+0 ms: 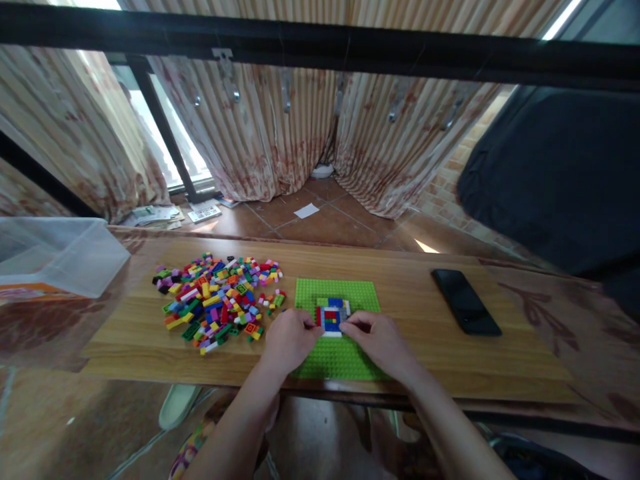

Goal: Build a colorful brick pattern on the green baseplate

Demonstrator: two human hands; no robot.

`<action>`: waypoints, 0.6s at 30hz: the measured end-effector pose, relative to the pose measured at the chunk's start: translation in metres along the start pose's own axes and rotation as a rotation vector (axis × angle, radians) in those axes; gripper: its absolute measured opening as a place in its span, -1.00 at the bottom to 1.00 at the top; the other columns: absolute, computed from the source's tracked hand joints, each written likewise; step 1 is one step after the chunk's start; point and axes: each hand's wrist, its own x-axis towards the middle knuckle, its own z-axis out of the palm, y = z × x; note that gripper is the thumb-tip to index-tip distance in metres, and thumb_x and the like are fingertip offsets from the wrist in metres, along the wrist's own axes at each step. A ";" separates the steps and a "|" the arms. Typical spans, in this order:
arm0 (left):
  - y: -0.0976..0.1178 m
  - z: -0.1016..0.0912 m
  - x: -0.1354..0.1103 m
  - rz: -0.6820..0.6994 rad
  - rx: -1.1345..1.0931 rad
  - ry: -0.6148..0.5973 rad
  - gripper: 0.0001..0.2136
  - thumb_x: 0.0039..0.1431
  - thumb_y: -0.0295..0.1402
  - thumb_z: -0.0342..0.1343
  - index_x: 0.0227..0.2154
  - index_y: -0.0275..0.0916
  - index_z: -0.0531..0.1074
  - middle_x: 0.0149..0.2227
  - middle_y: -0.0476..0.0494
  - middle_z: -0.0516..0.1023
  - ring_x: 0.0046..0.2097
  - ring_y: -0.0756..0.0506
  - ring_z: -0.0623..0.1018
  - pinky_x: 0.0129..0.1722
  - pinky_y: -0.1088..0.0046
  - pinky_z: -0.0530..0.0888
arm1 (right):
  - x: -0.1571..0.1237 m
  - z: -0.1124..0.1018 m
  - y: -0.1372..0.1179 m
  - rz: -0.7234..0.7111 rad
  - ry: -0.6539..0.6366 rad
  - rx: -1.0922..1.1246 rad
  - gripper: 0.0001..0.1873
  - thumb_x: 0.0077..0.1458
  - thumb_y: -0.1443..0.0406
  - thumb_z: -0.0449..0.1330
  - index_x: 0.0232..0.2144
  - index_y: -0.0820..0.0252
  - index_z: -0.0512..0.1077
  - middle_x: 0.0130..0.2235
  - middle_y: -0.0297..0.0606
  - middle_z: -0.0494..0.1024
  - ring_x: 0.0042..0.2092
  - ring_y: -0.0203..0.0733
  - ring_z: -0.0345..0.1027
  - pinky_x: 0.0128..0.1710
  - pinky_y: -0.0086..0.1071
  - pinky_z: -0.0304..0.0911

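A green studded baseplate (pixel 333 360) lies on the wooden board, with a small build of toy bricks (pixel 332 320) in red, blue, white and grey near its middle. My left hand (pixel 293 340) is at the build's left edge, thumb and forefinger pinched together against it. On the opposite side my right hand (pixel 377 340) has its fingertips closed at the right edge of the build. Whatever lies between the fingertips of either hand is too small or hidden to make out. Left of the baseplate spreads a heap of loose toy bricks (pixel 220 303) in many colours.
A black phone (pixel 466 302) lies on the right of the wooden board (pixel 410 293). At the far left stands a clear plastic bin (pixel 65 257). A dark horizontal bar (pixel 320 48) crosses above, before striped curtains (pixel 260 140). Papers (pixel 204 212) lie beyond the table.
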 end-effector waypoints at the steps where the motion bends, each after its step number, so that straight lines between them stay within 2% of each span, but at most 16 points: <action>1: 0.000 -0.001 0.000 0.004 0.001 -0.007 -0.85 -0.02 -0.29 0.16 -0.58 -0.22 0.53 -0.58 -0.05 0.48 -0.49 -0.03 0.39 -0.48 0.49 0.15 | 0.000 0.000 0.000 0.018 0.005 -0.006 -0.78 0.06 0.19 0.17 -0.51 0.17 0.51 -0.49 -0.33 0.55 -0.44 -0.25 0.36 -0.44 -0.41 0.13; 10: 0.000 -0.004 0.002 -0.008 -0.020 -0.029 -0.83 -0.05 -0.27 0.17 -0.61 -0.23 0.51 -0.62 -0.01 0.43 -0.50 -0.02 0.38 -0.50 0.49 0.15 | 0.007 0.011 -0.002 0.076 0.035 -0.095 -0.88 -0.09 0.28 0.24 -0.60 0.17 0.45 -0.53 -0.34 0.52 -0.45 -0.24 0.35 -0.43 -0.40 0.11; 14: -0.007 -0.002 0.005 -0.001 -0.112 -0.071 -0.81 -0.05 -0.24 0.15 -0.63 -0.24 0.46 -0.67 0.04 0.34 -0.56 0.01 0.33 -0.54 0.50 0.13 | 0.007 0.001 0.005 0.058 0.054 0.138 -0.82 -0.08 0.21 0.25 -0.60 0.19 0.45 -0.57 -0.38 0.45 -0.49 -0.31 0.26 -0.47 -0.43 0.09; 18: -0.016 -0.005 0.010 -0.021 -0.417 -0.157 -0.68 0.01 -0.11 0.09 -0.66 -0.25 0.36 -0.71 0.07 0.29 -0.63 0.04 0.29 -0.59 0.52 0.15 | 0.007 -0.017 0.018 0.115 0.299 0.498 -0.65 -0.11 0.05 0.28 -0.63 0.20 0.40 -0.65 -0.46 0.28 -0.57 -0.39 0.08 -0.55 -0.46 0.01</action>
